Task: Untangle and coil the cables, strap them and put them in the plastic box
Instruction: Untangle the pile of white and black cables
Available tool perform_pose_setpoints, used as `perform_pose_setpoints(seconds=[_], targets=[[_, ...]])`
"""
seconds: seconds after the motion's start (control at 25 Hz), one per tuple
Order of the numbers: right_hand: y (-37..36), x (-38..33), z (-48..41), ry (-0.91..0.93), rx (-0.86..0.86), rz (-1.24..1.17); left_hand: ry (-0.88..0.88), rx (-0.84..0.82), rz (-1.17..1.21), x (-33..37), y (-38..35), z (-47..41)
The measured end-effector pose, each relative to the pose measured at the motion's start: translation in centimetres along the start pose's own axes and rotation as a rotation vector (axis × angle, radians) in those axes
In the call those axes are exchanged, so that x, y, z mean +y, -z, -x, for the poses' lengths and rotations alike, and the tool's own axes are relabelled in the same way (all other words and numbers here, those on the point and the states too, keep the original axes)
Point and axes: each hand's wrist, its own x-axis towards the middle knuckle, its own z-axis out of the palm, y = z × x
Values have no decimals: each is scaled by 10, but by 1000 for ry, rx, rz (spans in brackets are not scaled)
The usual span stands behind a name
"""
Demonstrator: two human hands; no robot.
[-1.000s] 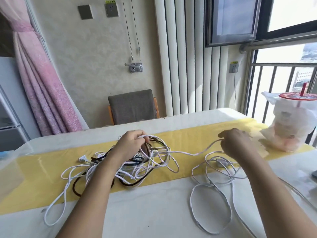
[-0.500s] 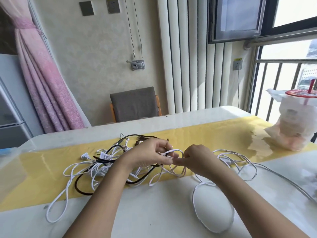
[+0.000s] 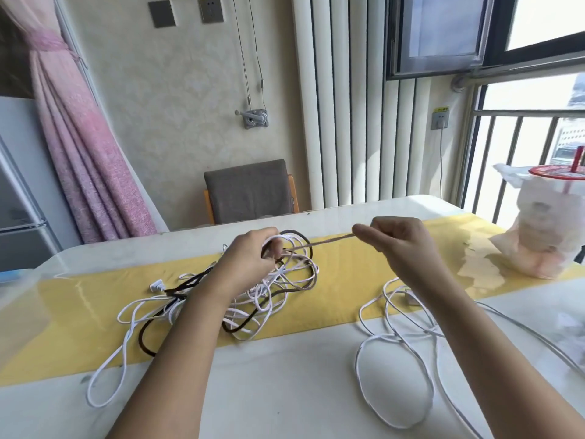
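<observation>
A tangle of white and black cables [image 3: 247,299] lies on the yellow runner in the middle of the table. My left hand [image 3: 250,261] grips white loops at the top of the tangle. My right hand [image 3: 395,245] pinches a white cable strand [image 3: 329,241] that runs taut from the tangle to its fingertips. Freed white cable [image 3: 395,359] lies in loose loops on the table below my right forearm. A clear plastic box edge [image 3: 19,280] shows at the far left.
The white table [image 3: 285,391] carries a yellow runner [image 3: 348,280]. A bagged drink cup with a red lid [image 3: 550,232] stands at the right. A grey chair [image 3: 250,191] sits behind the table, near a pink curtain [image 3: 85,147].
My right hand has moved right and up from beside my left hand, drawing a white strand taut out of the tangle. My left hand still holds the loops.
</observation>
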Motion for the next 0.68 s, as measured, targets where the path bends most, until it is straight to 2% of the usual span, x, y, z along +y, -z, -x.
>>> perform_pose_setpoints(seconds=[0.12,0.2,0.28,0.4,0.44,0.56,0.6,0.68], targets=[[5,-4,0,73,110,-58,-23,148,-190,-12,6,-2],[1,-2,-1,89,149,-74,-51,160,-211,-21,13,2],[2,6,-4,65,224,-70,-16,86,-109,-32,28,11],[15,21,-14,-61,347,66,101,-105,234,-50,46,37],[18,27,-16,-136,296,201,147,-122,293,-60,44,47],[11,45,-15,-365,-125,690,227,-142,337,-83,23,71],[2,48,-12,-395,-249,782,231,-140,369,-84,18,75],[-17,49,-3,-304,-423,879,225,-94,440,-79,12,79]])
